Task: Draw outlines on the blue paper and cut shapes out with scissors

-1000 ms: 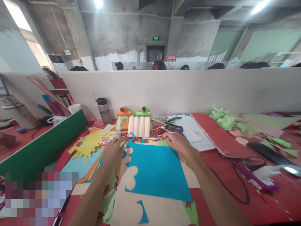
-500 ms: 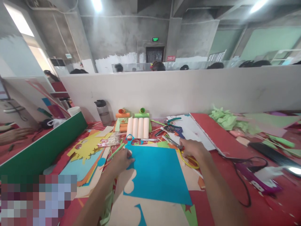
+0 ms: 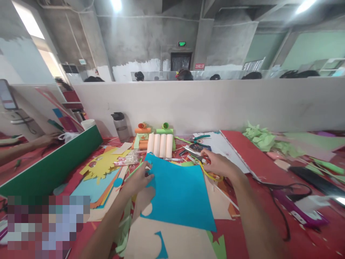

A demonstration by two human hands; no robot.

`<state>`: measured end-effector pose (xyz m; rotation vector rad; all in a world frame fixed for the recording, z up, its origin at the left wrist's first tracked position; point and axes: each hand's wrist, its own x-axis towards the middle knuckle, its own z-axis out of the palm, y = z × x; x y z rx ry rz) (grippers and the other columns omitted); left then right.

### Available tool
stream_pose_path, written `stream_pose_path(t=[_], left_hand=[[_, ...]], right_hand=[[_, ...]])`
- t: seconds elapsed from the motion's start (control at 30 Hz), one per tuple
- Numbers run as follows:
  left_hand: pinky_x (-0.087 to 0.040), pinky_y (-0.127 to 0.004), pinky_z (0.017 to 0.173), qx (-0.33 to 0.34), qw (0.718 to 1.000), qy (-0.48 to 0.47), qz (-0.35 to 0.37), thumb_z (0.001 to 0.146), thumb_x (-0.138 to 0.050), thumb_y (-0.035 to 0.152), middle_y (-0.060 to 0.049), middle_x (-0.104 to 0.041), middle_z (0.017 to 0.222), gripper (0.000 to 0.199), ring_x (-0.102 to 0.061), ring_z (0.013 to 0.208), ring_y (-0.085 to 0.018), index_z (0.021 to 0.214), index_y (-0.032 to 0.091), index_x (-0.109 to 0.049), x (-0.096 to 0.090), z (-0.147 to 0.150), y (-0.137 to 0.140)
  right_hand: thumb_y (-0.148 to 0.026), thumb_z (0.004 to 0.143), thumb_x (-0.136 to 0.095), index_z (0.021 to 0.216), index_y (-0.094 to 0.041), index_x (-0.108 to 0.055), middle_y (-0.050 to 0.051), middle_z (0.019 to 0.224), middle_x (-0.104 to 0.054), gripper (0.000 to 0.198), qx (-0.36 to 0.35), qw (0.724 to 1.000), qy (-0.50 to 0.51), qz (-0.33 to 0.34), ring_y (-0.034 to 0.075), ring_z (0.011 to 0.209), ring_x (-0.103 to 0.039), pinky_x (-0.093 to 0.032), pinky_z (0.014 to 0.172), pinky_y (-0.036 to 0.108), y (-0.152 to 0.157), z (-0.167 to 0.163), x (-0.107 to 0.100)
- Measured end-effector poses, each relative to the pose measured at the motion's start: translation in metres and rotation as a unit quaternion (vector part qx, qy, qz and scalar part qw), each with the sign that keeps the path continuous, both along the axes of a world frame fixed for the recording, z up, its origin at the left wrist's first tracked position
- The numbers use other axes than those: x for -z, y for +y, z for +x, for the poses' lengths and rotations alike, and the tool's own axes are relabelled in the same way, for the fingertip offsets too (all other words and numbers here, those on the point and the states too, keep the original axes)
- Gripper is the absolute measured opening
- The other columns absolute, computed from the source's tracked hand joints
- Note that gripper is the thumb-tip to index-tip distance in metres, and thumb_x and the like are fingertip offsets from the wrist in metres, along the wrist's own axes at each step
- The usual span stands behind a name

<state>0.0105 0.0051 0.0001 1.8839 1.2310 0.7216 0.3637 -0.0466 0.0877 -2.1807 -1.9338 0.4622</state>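
- Between the two hands: blue sheet, its scalloped edge toward the left hand, its far edge bowed, the far-left corner raised.
- Left hand: partly curled, thumb and fingers a little apart, holding the blue sheet by its scalloped edge.
- Right hand: fingers bent and closed around scissors, yellow handles below the fingers, blades pointing away and leftward; seating of fingers in the loops cannot be told. Scissors near the sheet's far-right corner.
- Below the sheet, on the near side of both hands: cream sheet bearing a curved blue offcut.
- Left of the left hand: small blue disc; farther off, yellow cutout.
- Beyond the hands, about midway: cream paper rolls, side by side on the bench.
- Just beyond the right hand: teal-handled pliers.
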Motion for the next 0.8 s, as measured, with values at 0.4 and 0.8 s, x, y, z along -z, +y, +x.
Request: stream_pose_path(t=[0.4, 0.8], left_hand=[[-0.030, -0.023, 0.049, 0.014, 0.995, 0.006, -0.100, 0.065, -0.073, 0.039, 0.008, -0.035, 0.059, 0.039, -0.037, 0.054, -0.009, 0.062, 0.022, -0.037, -0.013, 0.009, -0.002], [-0.051, -0.025, 0.066, -0.226, 0.883, -0.402, -0.084, 0.063, -0.077, 0.047, 0.003, -0.068, 0.078, 0.042, -0.069, 0.075, -0.017, 0.090, 0.023, -0.056, -0.035, 0.008, 0.002]], right_hand=[[-0.037, 0.089, -0.060, 0.116, -0.024, -0.050, 0.002, 0.093, -0.063, 0.031, -0.097, 0.958, 0.227, 0.147, 0.020, 0.084, -0.063, -0.048, 0.073, 0.029, 0.015, -0.013, 0.012], [-0.092, 0.076, -0.043, 0.108, -0.029, -0.054, 0.004, 0.078, -0.053, 0.072, -0.110, 0.878, 0.424, 0.191, 0.020, 0.061, -0.047, -0.045, 0.058, 0.034, -0.010, -0.026, -0.015]])
